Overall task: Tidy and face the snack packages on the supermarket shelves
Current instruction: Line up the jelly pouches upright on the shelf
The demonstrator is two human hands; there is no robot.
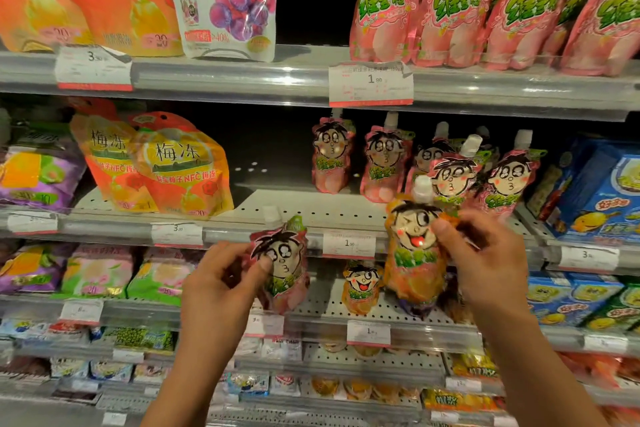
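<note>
My left hand [221,282] grips a pink jelly pouch [285,263] with a cartoon face and a white cap, held upright in front of the middle shelf edge. My right hand [485,263] holds an orange jelly pouch [414,253] with a winking face, also upright. Behind them, several pink pouches [384,163] of the same kind stand on the middle shelf [311,208], some leaning. One small orange pouch [360,288] stands on the shelf below.
Yellow-orange plum jelly bags [180,170] stand at the left of the middle shelf, with bare shelf between them and the pink pouches. Large pink pouches [485,3] fill the top shelf at right. Blue boxes [602,194] sit at far right. Price tags [370,83] line the rails.
</note>
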